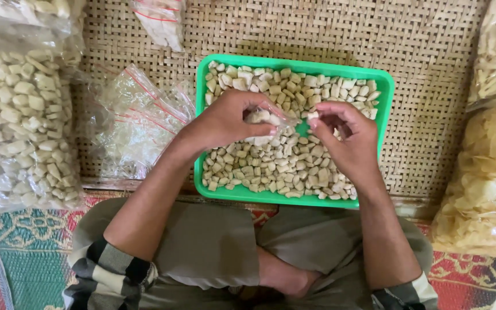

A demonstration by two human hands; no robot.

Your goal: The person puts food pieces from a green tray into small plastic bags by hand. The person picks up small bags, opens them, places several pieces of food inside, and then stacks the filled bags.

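Crackers, small, pale and chunky, fill most of the green tray (202, 172) that sits on the woven mat (420, 115) in front of the seated person, and the pile looks barely thinned, with only a thin strip of bare green showing near the middle. The left hand (231, 120) is curled over the tray, fingers closed around a small clear bag (265, 123) that already has a few pieces inside; the bag hangs just above the heap, near the tray's centre. The right hand (345, 135) is half closed beside it, thumb and fingertips pinched on a cracker piece (313, 115) right at the bag's mouth. Judging by how little the bag holds, it is at an early stage of filling. To the left of the tray lies a loose heap of empty clear bags with red seal lines (133, 115), which suggests many bags remain unfilled. Further left, a large plastic sack (21, 120) is packed with similar pale pieces, and at the right edge other big bags of flat yellowish chips (486, 183) are stacked. Whether any small bags have been finished cannot be told; none are clearly seen.
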